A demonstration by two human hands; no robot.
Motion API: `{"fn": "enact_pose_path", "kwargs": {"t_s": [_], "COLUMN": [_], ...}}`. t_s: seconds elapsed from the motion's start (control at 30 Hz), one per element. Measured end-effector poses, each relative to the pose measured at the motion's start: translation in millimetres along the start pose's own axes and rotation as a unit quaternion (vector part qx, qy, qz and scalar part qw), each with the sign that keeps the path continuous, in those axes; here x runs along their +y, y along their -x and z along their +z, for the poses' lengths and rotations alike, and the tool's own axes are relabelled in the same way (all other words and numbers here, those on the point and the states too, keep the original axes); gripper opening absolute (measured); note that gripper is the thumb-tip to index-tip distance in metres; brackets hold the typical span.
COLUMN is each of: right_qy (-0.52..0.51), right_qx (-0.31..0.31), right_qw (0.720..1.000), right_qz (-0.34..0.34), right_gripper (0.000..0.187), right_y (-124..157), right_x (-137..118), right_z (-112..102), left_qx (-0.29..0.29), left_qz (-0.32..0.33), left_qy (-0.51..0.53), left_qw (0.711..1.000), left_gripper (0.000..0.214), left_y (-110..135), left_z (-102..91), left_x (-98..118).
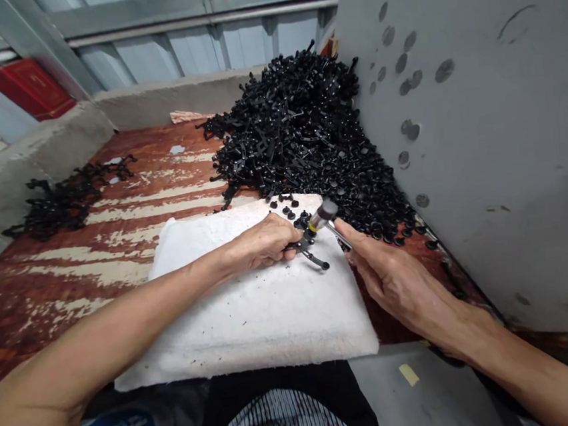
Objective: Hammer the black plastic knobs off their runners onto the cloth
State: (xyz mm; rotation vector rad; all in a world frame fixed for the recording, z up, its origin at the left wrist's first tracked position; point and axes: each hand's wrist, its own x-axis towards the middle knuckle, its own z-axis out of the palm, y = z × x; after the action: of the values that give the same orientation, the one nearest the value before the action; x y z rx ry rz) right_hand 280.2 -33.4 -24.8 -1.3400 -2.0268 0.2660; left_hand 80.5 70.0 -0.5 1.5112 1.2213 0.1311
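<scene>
My left hand (269,240) is closed on a black part with a curved arm (314,259), holding it low over a white cloth pad (253,310). In my right hand (387,267) is a small hammer (323,214) with a metal handle, a dark face and a yellow ring on its head. The hammer's head is right at the black part, partly covering it; whether they touch I cannot tell. Several small round black caps (290,214) lie on the pad's far edge, just beyond my left fingers.
A big heap of black parts (295,125) rises behind the pad, against a grey spotted panel (478,141) on the right. A smaller pile of black parts (61,197) lies far left on the worn red-brown table (116,246). A red box-like object (28,89) sits on the concrete ledge.
</scene>
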Motion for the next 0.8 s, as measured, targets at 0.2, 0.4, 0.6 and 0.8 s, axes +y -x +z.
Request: {"fn": "enact_pose_path", "kwargs": {"t_s": [0.2, 0.4, 0.6, 0.8], "right_qy": [-0.065, -0.232, -0.327, -0.359], "right_qx": [-0.023, 0.037, 0.013, 0.018], "right_qw": [0.994, 0.923, 0.863, 0.849], "right_qz": [0.08, 0.305, 0.385, 0.387], "right_gripper": [0.049, 0.049, 0.061, 0.066], "right_y": [5.8, 15.2, 12.9, 11.1], "right_x": [1.5, 1.9, -2.0, 2.0], "right_z": [-1.1, 4.2, 3.4, 3.9], "left_qx": [0.005, 0.01, -0.022, -0.035], "left_qz": [0.059, 0.155, 0.187, 0.152], "left_qy": [0.004, -0.015, -0.062, -0.092], "left_qw": [0.998, 0.988, 0.98, 0.983], "left_gripper": [0.028, 0.023, 0.024, 0.022], "left_y": [8.9, 11.7, 1.0, 12.2], "left_z": [-3.0, -14.1, -16.6, -18.2], "left_x": [-4.4, -7.1, -7.3, -10.0]}}
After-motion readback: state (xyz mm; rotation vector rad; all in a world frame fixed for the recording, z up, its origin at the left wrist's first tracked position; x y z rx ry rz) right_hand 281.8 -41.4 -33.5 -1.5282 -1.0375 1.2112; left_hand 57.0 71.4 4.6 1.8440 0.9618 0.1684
